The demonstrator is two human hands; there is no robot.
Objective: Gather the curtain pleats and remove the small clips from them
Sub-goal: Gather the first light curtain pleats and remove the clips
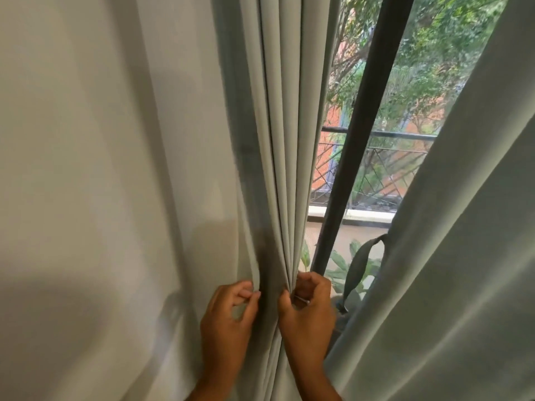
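Observation:
A pale grey-green curtain [283, 134] hangs in several narrow vertical pleats down the middle of the head view. My left hand [228, 316] pinches a fold at the left side of the pleat bundle between thumb and fingers. My right hand [308, 308] grips the gathered pleat edges at the right side of the bundle, fingers curled, a ring on one finger. The two hands sit close together at the same height, low in the frame. No small clip can be made out; the pleats between the hands are in shadow.
A plain pale wall [86, 169] fills the left. A second curtain panel [463, 256] hangs at the right with a fabric tieback loop [362, 264] beside it. Between the curtains, a dark window frame [356, 140] and glass show a balcony railing and trees.

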